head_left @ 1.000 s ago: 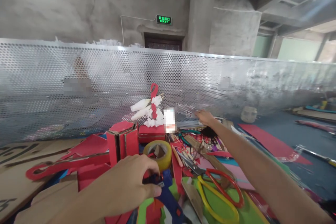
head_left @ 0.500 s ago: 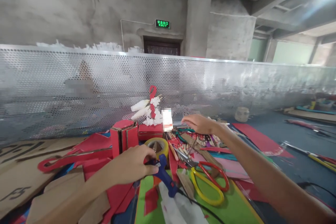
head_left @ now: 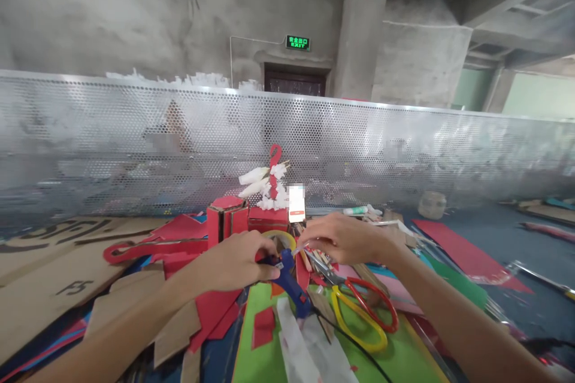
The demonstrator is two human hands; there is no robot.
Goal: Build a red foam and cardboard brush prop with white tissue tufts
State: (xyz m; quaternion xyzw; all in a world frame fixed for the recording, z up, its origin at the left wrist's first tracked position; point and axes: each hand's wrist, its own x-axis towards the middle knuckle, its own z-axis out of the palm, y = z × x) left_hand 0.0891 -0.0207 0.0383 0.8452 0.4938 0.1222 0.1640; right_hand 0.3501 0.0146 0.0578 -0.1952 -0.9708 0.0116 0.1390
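My left hand is closed around the front of a blue hot glue gun, whose handle slants toward me over the green board. At the gun's back end, my right hand pinches a thin, whitish glue stick between thumb and fingers. The stick's tip is close to the gun; whether it is inside I cannot tell. Beneath the right hand lie scissors with one red and one yellow handle. A yellow tape roll is partly hidden behind both hands.
Red cardboard boxes and a red-and-white figure stand behind, beside a lit phone. Cardboard sheets cover the left. A red strip and a jar are at right. A perforated metal screen borders the table.
My right hand has come back from the pile of sticks and scraps to the glue gun, now with a glue stick in its fingers. The left hand keeps its hold; the view has turned slightly left.
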